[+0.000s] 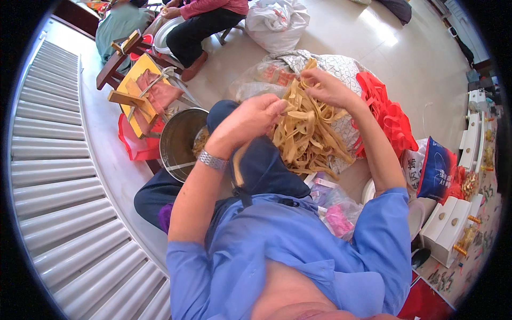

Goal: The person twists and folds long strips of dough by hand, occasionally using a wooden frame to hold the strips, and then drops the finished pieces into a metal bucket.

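A large tangle of tan, flat, leathery-looking strips (308,132) lies on a white patterned cloth (344,68) beyond my knee. My left hand (260,116), with a metal watch on the wrist, pinches the end of a tan strip at the heap's left edge. Over the top of the heap is my right hand (326,88), its fingers curled around a strip that stands up from the pile. Left of my knee stands a deep metal pot (180,140) with pale yellowish pieces inside, seen only in part.
A small yellow-topped bench (140,96) carries a wooden block and a reddish cloth. A white radiator (60,172) runs along the left. Red fabric bags (388,120) lie to the right, plastic bags (336,204) near my right side. Another person (200,28) sits at the top beside a white sack (276,24).
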A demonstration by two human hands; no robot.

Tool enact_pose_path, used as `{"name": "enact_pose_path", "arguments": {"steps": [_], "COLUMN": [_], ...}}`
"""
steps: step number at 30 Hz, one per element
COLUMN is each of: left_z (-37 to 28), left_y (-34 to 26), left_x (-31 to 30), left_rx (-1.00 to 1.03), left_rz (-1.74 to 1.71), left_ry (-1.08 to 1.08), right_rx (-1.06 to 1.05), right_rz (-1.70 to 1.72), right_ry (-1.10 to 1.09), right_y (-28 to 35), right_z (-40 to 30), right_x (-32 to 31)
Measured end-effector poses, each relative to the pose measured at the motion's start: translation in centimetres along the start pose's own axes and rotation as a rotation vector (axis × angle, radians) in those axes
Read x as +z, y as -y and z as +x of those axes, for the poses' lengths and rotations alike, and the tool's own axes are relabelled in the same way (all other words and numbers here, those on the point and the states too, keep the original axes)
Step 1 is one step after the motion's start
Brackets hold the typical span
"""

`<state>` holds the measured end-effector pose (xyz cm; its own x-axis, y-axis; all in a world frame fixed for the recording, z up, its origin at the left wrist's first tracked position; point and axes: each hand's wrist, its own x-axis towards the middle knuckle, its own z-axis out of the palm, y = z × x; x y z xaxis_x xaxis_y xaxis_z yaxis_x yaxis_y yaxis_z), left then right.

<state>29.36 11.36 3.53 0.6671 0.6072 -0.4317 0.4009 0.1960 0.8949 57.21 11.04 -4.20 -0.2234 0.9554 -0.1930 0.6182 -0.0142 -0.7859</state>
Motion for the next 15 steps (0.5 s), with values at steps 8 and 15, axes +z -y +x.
{"name": "enact_pose_path", "arguments": {"steps": [8,15], "left_z": [-5.4,-24.4], "left_y": [-4.5,-4.4], "left_x": [-2.4,-17.2], "left_rx": [0.355,1.203], "left_rz": [-0.546,-0.826], "left_ry": [-0.051,-0.308], "right_rx": [-0.195,0.164], "right_rz": [0.195,-0.432], "right_ry": [0.275,-0.202], "right_y": [10.1,2.8], "right_z": [-1.7,4.3], "right_x": [4.4,4.2]}}
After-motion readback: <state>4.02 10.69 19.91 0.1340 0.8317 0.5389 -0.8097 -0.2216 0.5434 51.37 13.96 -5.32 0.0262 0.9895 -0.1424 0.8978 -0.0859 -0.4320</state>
